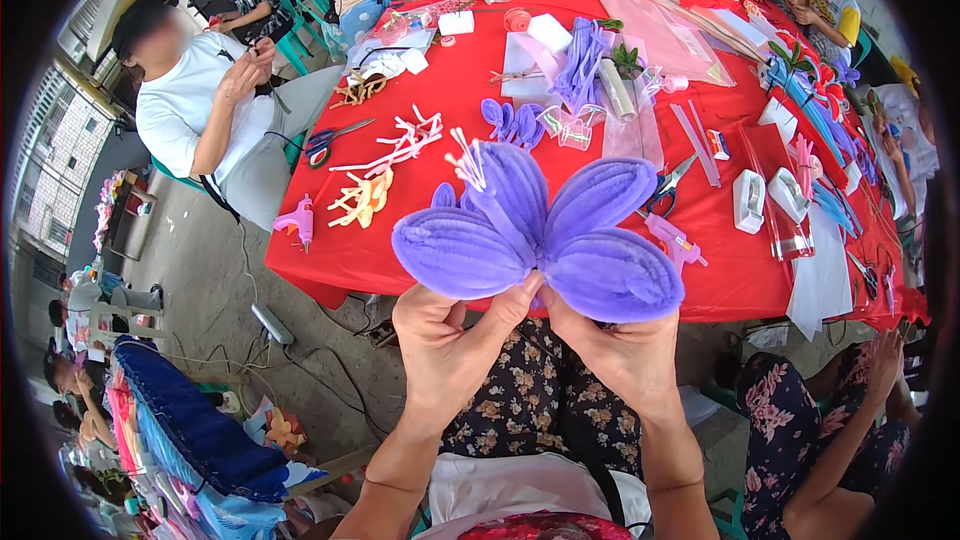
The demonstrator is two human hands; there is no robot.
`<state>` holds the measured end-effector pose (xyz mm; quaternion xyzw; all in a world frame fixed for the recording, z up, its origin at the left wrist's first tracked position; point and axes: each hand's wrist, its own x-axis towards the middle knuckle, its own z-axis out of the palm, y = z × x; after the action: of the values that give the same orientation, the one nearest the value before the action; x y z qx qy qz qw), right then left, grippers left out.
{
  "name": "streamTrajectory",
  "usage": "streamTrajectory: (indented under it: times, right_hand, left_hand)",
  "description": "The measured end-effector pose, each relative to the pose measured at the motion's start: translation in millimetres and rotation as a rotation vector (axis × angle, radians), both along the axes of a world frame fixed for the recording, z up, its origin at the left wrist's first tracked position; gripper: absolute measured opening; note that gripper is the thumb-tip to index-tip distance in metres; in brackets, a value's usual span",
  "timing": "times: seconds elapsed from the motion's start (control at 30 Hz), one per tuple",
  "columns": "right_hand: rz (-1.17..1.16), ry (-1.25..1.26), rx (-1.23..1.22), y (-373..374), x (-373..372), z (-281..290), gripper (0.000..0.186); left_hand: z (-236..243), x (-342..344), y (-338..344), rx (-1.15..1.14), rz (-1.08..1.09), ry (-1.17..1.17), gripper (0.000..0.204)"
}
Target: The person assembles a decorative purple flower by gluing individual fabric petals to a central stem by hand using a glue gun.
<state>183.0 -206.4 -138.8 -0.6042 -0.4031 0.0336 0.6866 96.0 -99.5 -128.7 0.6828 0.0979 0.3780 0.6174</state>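
Note:
A large purple pipe-cleaner flower (468, 248) is held up before me, over the near edge of the table. Its broad fuzzy petals spread out from the centre, and thin pale-tipped stamens (470, 162) stick up at its left. My left hand (440, 345) pinches the flower's base from the left, thumb at the centre. From the other side my right hand (620, 350) grips the same base, its thumb meeting the left one. The petals hide most of my fingertips. Beyond the flower lie smaller purple petal loops (512, 123) and a bundle of purple pipe cleaners (582, 65).
Red cloth covers the table (370, 240). Pink glue guns (297, 221) (678, 242) and scissors (335, 140) (668, 190) flank the flower. Peach pipe-cleaner pieces (364, 198) lie left, white tape dispensers (748, 201) right. A person in white (195, 90) sits at left; another's knees (790, 440) are at right.

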Motion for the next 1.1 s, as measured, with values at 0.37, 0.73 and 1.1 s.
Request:
streamTrajectory:
  times: [0.37,0.73,1.1]
  right_hand:
    - [0.085,0.130,0.015,-6.3,7.3,-1.1,0.025]
    - [-0.105,-0.130,-0.038,-6.2,-2.0,0.9,0.028]
    - [-0.132,0.037,-0.082,-9.0,-6.9,-7.0,0.016]
  left_hand:
    - [8.0,0.8,2.1,0.140,-0.011,0.070,0.015]
    - [11.5,3.5,-2.6,0.195,0.086,0.151,0.013]
    - [1.4,1.4,-3.5,0.330,0.143,0.058,0.017]
